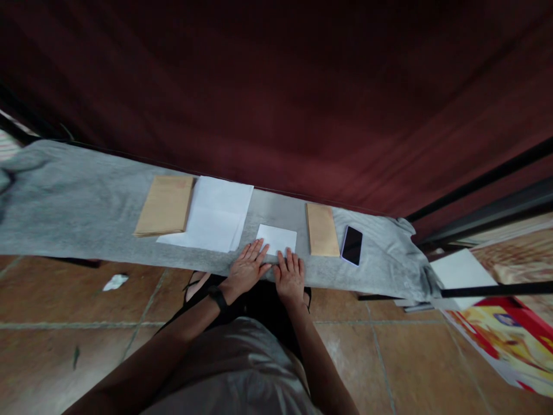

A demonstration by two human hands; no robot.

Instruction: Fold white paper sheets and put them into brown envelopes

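Observation:
A small white sheet of paper (pixel 277 235), perhaps folded, lies flat on the grey cloth in front of me. My left hand (pixel 247 266) rests palm down at its near left corner, fingers stretched out and fingertips on the paper. At the near right edge my right hand (pixel 289 275) also lies flat, its fingertips touching the paper. Both hands are open. To the left are larger white sheets (pixel 218 213), partly under a stack of brown envelopes (pixel 166 203). On the right lies another brown envelope or small stack (pixel 322 230), with a phone (pixel 352 245) beside it.
A grey cloth (pixel 95 196) covers the long narrow table. Behind it hangs a dark red curtain (pixel 276 115). Black metal bars (pixel 488 178) and a red and yellow printed box (pixel 510 337) are at the right. A white scrap (pixel 115 282) lies on the tiled floor.

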